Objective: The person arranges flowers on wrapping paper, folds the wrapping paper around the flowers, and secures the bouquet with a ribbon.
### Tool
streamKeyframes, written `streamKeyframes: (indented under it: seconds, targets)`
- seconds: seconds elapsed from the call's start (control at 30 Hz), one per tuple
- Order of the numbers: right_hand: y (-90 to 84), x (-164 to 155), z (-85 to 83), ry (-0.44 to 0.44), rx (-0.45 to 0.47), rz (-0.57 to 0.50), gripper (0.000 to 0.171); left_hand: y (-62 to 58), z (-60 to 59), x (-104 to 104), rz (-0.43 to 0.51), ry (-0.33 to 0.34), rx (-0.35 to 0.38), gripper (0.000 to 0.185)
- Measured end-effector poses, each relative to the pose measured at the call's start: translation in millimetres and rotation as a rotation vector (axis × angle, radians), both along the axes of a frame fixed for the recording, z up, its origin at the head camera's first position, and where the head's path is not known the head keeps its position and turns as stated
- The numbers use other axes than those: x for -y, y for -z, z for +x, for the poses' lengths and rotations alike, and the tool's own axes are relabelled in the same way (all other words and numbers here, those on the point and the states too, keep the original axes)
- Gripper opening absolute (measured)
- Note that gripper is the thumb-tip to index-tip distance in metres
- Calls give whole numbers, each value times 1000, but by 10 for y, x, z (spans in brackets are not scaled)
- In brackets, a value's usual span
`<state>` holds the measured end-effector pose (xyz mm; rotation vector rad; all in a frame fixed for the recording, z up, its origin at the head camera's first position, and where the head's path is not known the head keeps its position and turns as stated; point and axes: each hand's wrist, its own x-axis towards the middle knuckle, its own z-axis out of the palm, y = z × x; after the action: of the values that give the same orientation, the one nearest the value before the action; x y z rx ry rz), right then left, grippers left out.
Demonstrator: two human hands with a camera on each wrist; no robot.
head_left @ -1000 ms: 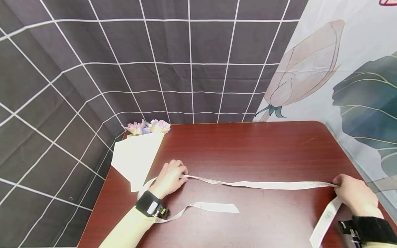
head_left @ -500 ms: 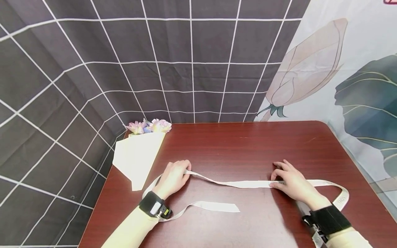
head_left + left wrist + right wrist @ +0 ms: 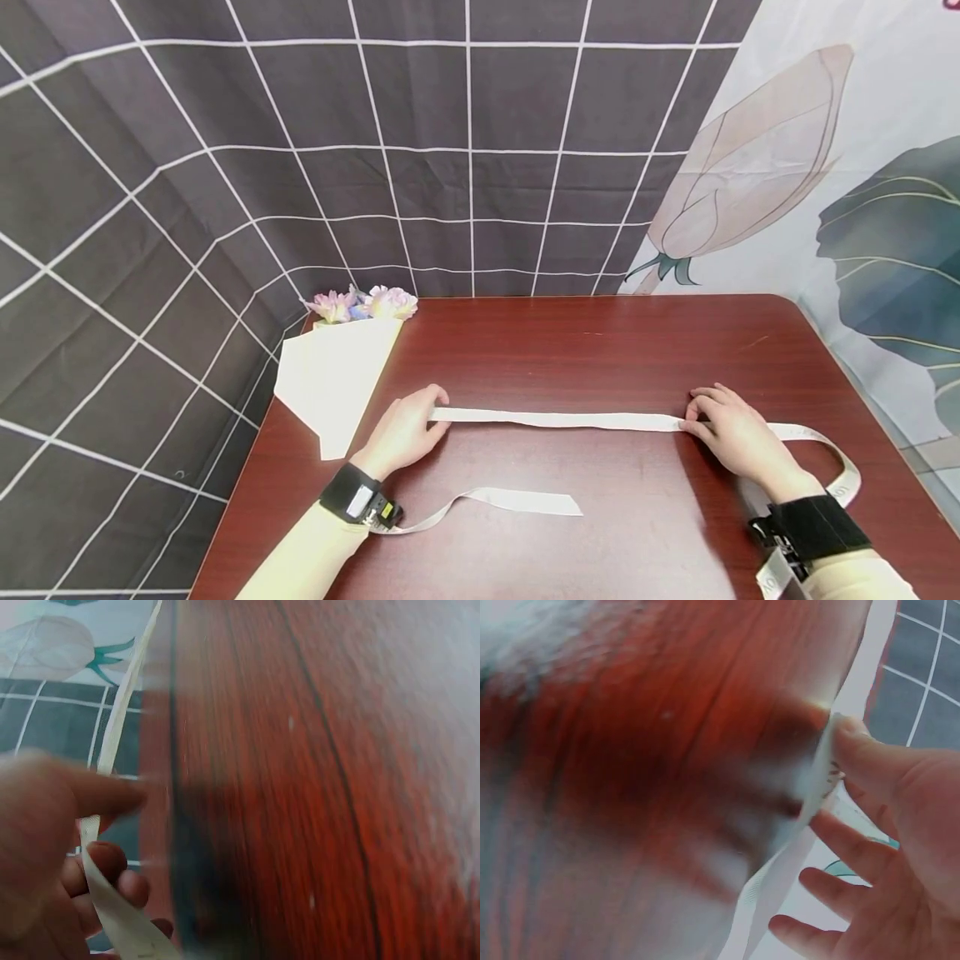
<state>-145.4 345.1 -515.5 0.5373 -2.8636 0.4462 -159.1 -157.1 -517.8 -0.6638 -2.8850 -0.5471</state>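
A long pale ribbon lies flat and straight on the dark red table between my two hands. My left hand pinches its left end, and in the left wrist view the ribbon runs across my curled fingers. My right hand pinches it further right; in the right wrist view the thumb presses on the ribbon. Past my right hand the ribbon loops round toward the wrist. A loose tail lies near my left forearm.
A white paper-wrapped bouquet with pink flowers lies at the table's far left corner. A dark checked cloth hangs behind and left, and a leaf-print cloth on the right.
My right hand slid in from the table's right edge toward the middle. The ribbon, which ran slack and twisted, now lies flat and taut between the hands. The left hand barely moved.
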Motion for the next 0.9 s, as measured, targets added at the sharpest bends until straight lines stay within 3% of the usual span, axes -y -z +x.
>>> streamKeyframes:
  seconds: [0.13,0.2,0.4,0.57,0.67,0.77,0.9]
  targets:
    - [-30,28,-9,43,-17,0,21,-39,23,26,64,-26,113,35]
    - [-38,39,-19,70,-10,9,18,-45,21,19,92,-38,132,32]
    - [4,60,-62,123,37,7,15,8,-10,-18,97,-24,51,23]
    - [63,71,-84,108,7,13,19,25,19,-33,75,-7,-3,25]
    - [77,77,-84,91,-26,6,20,-9,70,-81,80,69,-39,21]
    - [73,87,-81,76,-44,-9,19,-57,162,-170,80,221,-38,19]
    - [64,102,-77,45,-55,-20,18,-114,327,-290,32,434,56,26]
